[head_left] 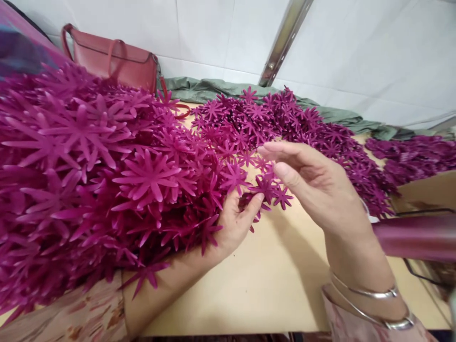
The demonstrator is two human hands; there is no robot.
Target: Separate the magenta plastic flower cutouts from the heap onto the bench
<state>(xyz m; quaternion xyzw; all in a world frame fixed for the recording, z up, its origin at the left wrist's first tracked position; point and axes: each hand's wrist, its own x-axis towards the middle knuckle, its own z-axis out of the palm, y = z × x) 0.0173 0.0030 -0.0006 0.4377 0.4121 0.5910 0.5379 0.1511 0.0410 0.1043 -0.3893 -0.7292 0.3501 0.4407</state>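
- Your left forearm (174, 280) reaches in over the tabletop's (263, 289) front edge, slanting rightward.
- Your left hand (235, 218) has its thumb extended, fingers partly hidden.
- Your right hand (318, 187) hangs raised, fingers pointing left, loosely curved, thumb apart from them.

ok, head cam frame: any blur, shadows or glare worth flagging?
Head view: pink tube-like object at right is smeared; left-edge flower pieces look soft and stretched; a soft shadow, likely from the right hand and forearm, falls across the table; bangles glint.
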